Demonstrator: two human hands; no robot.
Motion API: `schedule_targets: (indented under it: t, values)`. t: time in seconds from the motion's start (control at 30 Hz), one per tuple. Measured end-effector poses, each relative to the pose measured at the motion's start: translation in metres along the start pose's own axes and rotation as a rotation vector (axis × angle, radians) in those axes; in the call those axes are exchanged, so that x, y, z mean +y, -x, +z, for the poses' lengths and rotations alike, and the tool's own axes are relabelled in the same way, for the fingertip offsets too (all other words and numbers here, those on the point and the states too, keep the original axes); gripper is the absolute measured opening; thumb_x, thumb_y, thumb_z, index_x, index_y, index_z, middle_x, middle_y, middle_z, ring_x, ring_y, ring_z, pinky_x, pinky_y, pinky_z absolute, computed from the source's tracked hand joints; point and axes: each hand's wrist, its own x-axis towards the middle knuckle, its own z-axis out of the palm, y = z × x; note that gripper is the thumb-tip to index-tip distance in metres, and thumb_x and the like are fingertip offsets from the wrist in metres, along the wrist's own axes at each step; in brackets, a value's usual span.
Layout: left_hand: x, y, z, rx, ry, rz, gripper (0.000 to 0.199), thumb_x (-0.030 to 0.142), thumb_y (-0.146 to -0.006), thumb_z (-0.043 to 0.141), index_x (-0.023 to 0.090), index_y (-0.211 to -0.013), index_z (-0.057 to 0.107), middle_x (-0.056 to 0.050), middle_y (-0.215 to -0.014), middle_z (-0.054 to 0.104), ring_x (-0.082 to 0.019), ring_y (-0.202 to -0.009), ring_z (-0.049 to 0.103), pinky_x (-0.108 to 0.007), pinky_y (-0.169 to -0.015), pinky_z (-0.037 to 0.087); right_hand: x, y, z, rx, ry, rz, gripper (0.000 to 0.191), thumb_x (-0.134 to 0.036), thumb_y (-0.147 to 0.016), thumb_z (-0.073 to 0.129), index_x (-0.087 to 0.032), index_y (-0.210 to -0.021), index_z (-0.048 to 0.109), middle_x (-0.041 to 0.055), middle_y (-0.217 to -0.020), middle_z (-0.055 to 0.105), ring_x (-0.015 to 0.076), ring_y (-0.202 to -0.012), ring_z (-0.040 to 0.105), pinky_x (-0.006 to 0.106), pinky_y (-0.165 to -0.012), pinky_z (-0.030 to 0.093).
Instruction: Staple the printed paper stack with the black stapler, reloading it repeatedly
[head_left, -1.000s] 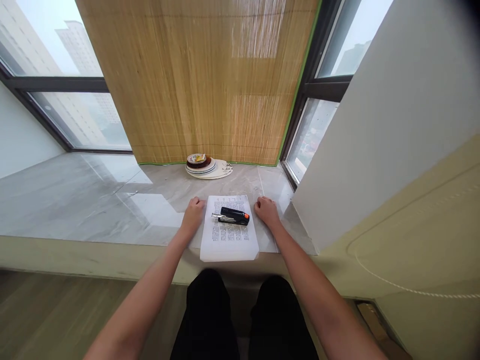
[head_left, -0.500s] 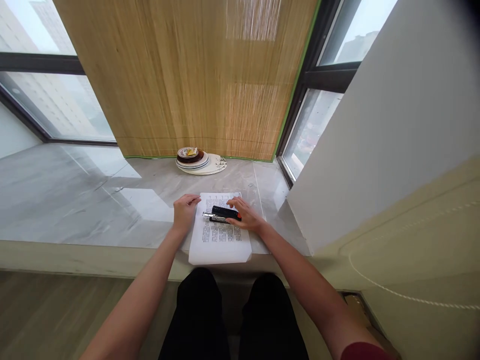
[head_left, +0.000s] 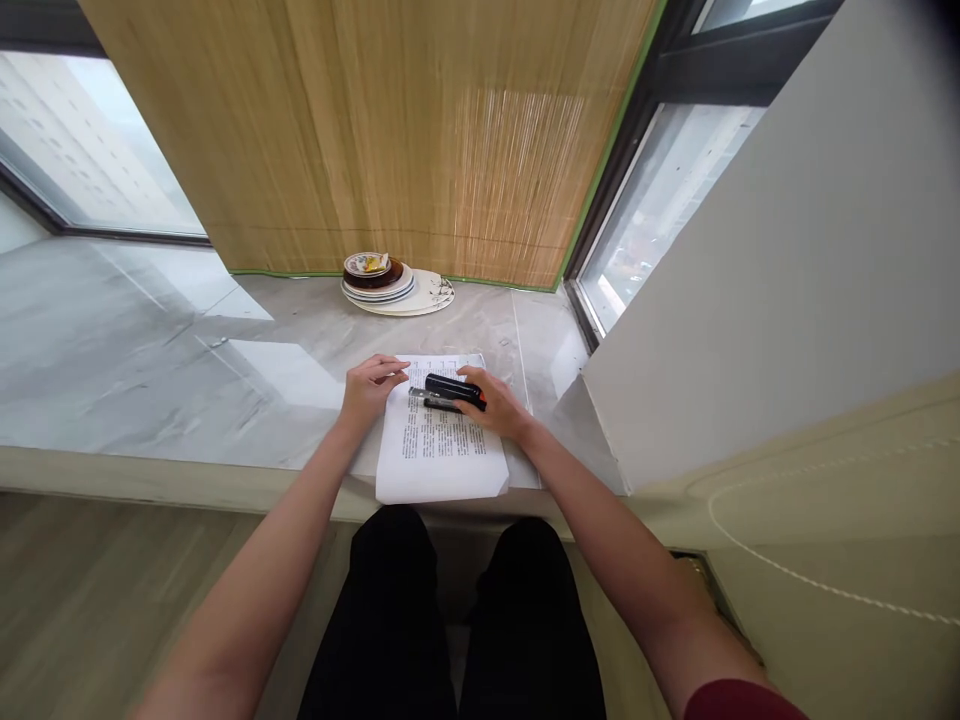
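Note:
Printed white paper [head_left: 442, 470] lies on the grey marble sill, its near end at the front edge. Over its upper part is a black stapler [head_left: 454, 388], its top raised and a silver metal strip sticking out to the left. My right hand [head_left: 491, 402] grips the stapler's right end between thumb and fingers. At the paper's upper left edge is my left hand [head_left: 371, 388], its fingertips and thumb brought together near the sheet's border; whether they pinch the paper is too small to tell.
Stacked plates [head_left: 379, 280] with a small yellow item on top stand on an oval board [head_left: 433, 292] by the bamboo blind [head_left: 360, 130]. A white wall [head_left: 750, 260] bounds the right side. A cord [head_left: 787, 570] hangs at the lower right.
The view has tilted downward. My right hand has closed more firmly round the stapler's right end. The fingers of my left hand reach slightly farther over the paper's edge.

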Motion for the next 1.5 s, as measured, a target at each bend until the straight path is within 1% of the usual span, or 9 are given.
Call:
schedule_targets:
  t: [0.13, 0.27, 0.37, 0.47, 0.6, 0.8, 1.07, 1.33, 1.5]
  values:
    - [0.007, 0.001, -0.001, -0.032, 0.088, 0.000, 0.031, 0.044, -0.083, 0.090, 0.021, -0.103, 0.086, -0.005, -0.095, 0.082, -0.019, -0.084, 0.075, -0.033, -0.080, 0.062, 0.000, 0.000, -0.003, 0.074, -0.031, 0.065, 0.040, -0.035, -0.102, 0.067, -0.024, -0.139, 0.057, 0.0086, -0.120, 0.075, 0.0228, -0.104, 0.072, 0.036, -0.095, 0.059]
    - [0.012, 0.002, -0.002, -0.140, 0.021, 0.048, 0.032, 0.053, -0.084, 0.091, 0.023, -0.087, 0.083, -0.004, -0.089, 0.083, -0.022, -0.085, 0.075, -0.037, -0.087, 0.059, 0.000, -0.001, -0.006, 0.056, -0.061, 0.025, 0.039, -0.034, -0.101, 0.069, -0.025, -0.137, 0.057, 0.0072, -0.115, 0.074, 0.0219, -0.097, 0.071, 0.036, -0.091, 0.058]
    - [0.011, 0.002, -0.001, -0.195, 0.057, 0.152, 0.026, 0.050, -0.086, 0.090, 0.025, -0.082, 0.084, -0.005, -0.090, 0.084, -0.023, -0.087, 0.077, -0.040, -0.090, 0.058, 0.001, -0.002, -0.005, 0.044, -0.031, -0.023, 0.029, -0.033, -0.100, 0.070, -0.025, -0.127, 0.061, 0.0077, -0.110, 0.073, 0.0234, -0.094, 0.069, 0.036, -0.084, 0.057]
    - [0.009, 0.001, 0.001, -0.191, 0.050, 0.213, 0.018, 0.042, -0.087, 0.091, 0.026, -0.084, 0.084, -0.004, -0.089, 0.084, -0.022, -0.084, 0.074, -0.039, -0.088, 0.057, 0.000, -0.002, -0.004, 0.042, -0.039, -0.039, 0.027, -0.031, -0.099, 0.072, -0.026, -0.124, 0.061, 0.0070, -0.108, 0.073, 0.0237, -0.093, 0.069, 0.037, -0.082, 0.056]
    - [0.009, 0.001, 0.001, -0.200, -0.029, 0.176, 0.018, 0.036, -0.084, 0.094, 0.024, -0.091, 0.082, -0.002, -0.089, 0.082, -0.019, -0.077, 0.065, -0.035, -0.083, 0.054, 0.001, -0.001, -0.004, 0.047, -0.060, -0.051, 0.029, -0.031, -0.099, 0.072, -0.028, -0.126, 0.060, 0.0067, -0.111, 0.074, 0.0244, -0.097, 0.070, 0.038, -0.085, 0.057]
    - [0.011, 0.001, 0.000, -0.299, -0.017, 0.170, 0.024, 0.039, -0.085, 0.092, 0.022, -0.096, 0.079, -0.003, -0.090, 0.080, -0.017, -0.077, 0.064, -0.030, -0.074, 0.052, 0.004, 0.000, -0.003, 0.031, -0.061, -0.068, 0.030, -0.033, -0.100, 0.072, -0.027, -0.127, 0.061, 0.0073, -0.112, 0.074, 0.0253, -0.099, 0.071, 0.040, -0.087, 0.058]
    - [0.011, -0.001, 0.000, -0.345, -0.011, 0.155, 0.024, 0.040, -0.087, 0.090, 0.021, -0.090, 0.077, -0.004, -0.092, 0.080, -0.016, -0.077, 0.064, -0.031, -0.076, 0.055, 0.002, 0.000, -0.003, 0.039, -0.093, -0.097, 0.025, -0.031, -0.101, 0.071, -0.028, -0.124, 0.063, 0.0064, -0.111, 0.073, 0.0244, -0.097, 0.069, 0.039, -0.084, 0.058]
    - [0.009, 0.000, 0.000, -0.340, -0.046, 0.215, 0.025, 0.044, -0.087, 0.090, 0.022, -0.089, 0.077, -0.002, -0.089, 0.081, -0.017, -0.075, 0.065, -0.034, -0.082, 0.054, 0.004, 0.000, -0.004, 0.054, -0.113, -0.049, 0.029, -0.032, -0.099, 0.073, -0.028, -0.126, 0.062, 0.0069, -0.115, 0.073, 0.0253, -0.102, 0.071, 0.041, -0.089, 0.059]
    - [0.007, 0.000, 0.001, -0.337, -0.042, 0.220, 0.024, 0.042, -0.087, 0.091, 0.022, -0.089, 0.078, -0.002, -0.089, 0.081, -0.017, -0.074, 0.065, -0.033, -0.078, 0.054, 0.004, 0.000, -0.005, 0.068, -0.121, -0.032, 0.029, -0.033, -0.098, 0.073, -0.029, -0.124, 0.062, 0.0066, -0.115, 0.073, 0.0258, -0.103, 0.071, 0.041, -0.090, 0.060]
